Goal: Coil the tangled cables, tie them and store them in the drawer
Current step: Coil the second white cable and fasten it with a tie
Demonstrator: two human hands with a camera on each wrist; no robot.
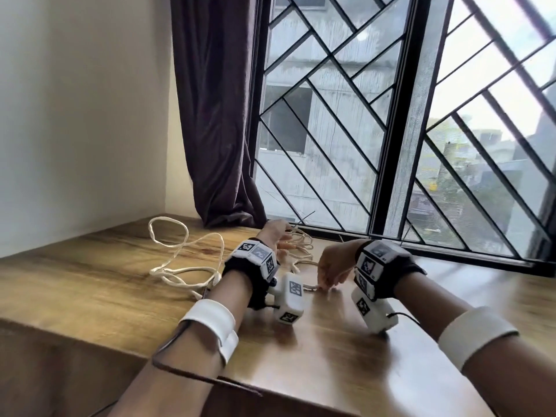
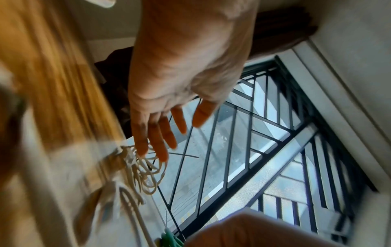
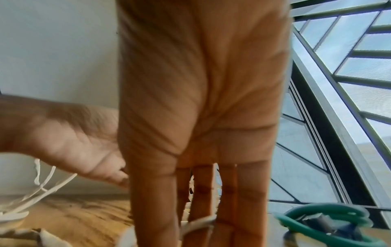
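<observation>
A long white cable [image 1: 183, 260] lies in loose loops on the wooden table [image 1: 90, 290], left of my arms. A tighter bunch of white cable loops [image 1: 302, 245] lies by the window sill. My left hand [image 1: 278, 236] reaches over that bunch with fingers straight and spread [image 2: 160, 133], fingertips just above the loops [image 2: 148, 175], holding nothing. My right hand [image 1: 329, 272] points down at the table, its straight fingers [image 3: 203, 192] touching a white cable end [image 3: 196, 223]. No drawer is in view.
A coiled green cable [image 3: 325, 219] lies on the table right of my right hand, near the window frame [image 1: 388, 176]. A dark curtain [image 1: 219, 115] hangs at the back left. The table's front edge [image 1: 75, 329] runs below my forearms.
</observation>
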